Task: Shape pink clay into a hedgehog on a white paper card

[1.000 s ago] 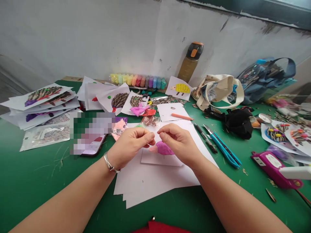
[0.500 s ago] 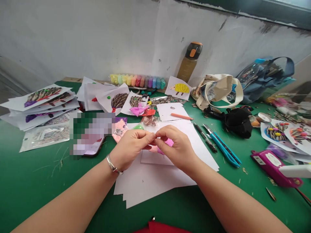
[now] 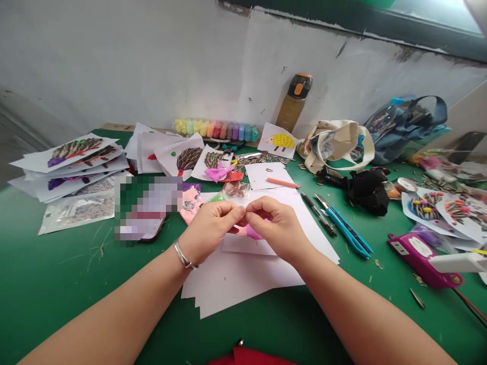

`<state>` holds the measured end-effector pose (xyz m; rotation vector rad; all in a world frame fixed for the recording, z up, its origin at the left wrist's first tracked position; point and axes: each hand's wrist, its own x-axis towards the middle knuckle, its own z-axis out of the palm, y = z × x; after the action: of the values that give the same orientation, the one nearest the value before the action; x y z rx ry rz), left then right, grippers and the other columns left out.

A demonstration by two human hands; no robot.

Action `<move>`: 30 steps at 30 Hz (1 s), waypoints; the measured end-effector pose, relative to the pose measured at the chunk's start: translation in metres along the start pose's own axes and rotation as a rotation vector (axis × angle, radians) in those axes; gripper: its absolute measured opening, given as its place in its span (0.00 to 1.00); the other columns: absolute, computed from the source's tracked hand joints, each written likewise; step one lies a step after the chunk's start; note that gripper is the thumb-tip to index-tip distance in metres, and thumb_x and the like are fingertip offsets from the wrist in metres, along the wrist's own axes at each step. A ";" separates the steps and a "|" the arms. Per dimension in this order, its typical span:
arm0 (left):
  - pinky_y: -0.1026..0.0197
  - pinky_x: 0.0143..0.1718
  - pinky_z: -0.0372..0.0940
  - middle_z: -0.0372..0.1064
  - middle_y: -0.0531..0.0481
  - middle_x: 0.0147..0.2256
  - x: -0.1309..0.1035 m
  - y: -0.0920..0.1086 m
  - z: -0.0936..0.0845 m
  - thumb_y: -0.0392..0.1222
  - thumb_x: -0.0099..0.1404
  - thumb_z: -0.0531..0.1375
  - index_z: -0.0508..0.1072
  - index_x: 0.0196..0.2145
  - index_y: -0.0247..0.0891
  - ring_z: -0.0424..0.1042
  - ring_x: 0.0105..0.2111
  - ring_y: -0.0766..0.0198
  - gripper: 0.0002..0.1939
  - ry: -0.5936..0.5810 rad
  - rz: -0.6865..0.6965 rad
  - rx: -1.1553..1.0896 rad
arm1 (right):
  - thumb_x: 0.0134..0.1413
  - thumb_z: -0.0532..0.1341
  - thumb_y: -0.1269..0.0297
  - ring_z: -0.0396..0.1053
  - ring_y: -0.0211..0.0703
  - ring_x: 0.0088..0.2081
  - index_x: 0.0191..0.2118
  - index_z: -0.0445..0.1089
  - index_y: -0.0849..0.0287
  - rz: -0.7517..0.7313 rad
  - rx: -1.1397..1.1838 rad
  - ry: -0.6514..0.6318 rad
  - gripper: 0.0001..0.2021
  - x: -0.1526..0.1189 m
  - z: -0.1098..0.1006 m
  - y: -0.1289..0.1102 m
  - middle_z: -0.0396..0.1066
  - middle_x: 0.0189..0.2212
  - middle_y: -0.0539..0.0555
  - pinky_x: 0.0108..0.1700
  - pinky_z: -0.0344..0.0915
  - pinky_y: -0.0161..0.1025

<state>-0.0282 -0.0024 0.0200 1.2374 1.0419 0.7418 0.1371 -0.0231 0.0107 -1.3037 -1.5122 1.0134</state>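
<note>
My left hand and my right hand meet over the stacked white sheets, thumbs and forefingers pinched together tip to tip. Whatever lies in the pinch is too small or too hidden to make out. Partly covered by my fingers, a pink and magenta shape shows on the top sheet behind them. Beside my left hand is a pale pink clay packet, with a bit of green clay near my knuckles. A peach-coloured stick-like tool lies on a small white card beyond.
To the right lie a black pen, a blue utility knife and a magenta glue gun. At left are a phone and stacked seed pictures. Clay packets, a bottle and bags stand along the wall.
The view has shifted slightly, tilting a little upward. My hands stay pinched together over the paper, with only slight movement of the fingers.
</note>
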 end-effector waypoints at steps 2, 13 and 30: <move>0.56 0.40 0.72 0.72 0.49 0.31 0.001 -0.001 0.000 0.56 0.60 0.65 0.75 0.26 0.35 0.72 0.33 0.62 0.19 0.002 -0.004 0.009 | 0.53 0.63 0.66 0.71 0.38 0.29 0.30 0.72 0.57 0.100 0.113 -0.045 0.03 0.002 -0.001 0.000 0.74 0.28 0.48 0.30 0.65 0.35; 0.61 0.37 0.72 0.74 0.49 0.32 0.003 0.000 -0.005 0.53 0.59 0.67 0.77 0.28 0.35 0.73 0.35 0.62 0.16 0.043 -0.037 -0.015 | 0.54 0.65 0.63 0.68 0.33 0.26 0.30 0.73 0.57 0.221 0.307 -0.113 0.05 0.008 -0.007 0.008 0.72 0.27 0.46 0.28 0.64 0.31; 0.59 0.38 0.71 0.75 0.49 0.30 0.002 0.001 -0.004 0.51 0.59 0.64 0.77 0.26 0.36 0.73 0.35 0.60 0.14 0.083 0.005 0.161 | 0.52 0.63 0.66 0.76 0.42 0.27 0.29 0.69 0.56 0.187 0.140 -0.112 0.02 0.005 -0.004 0.005 0.71 0.27 0.48 0.25 0.66 0.34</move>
<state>-0.0314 0.0012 0.0206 1.3561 1.1855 0.7298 0.1423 -0.0171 0.0081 -1.3253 -1.3928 1.3077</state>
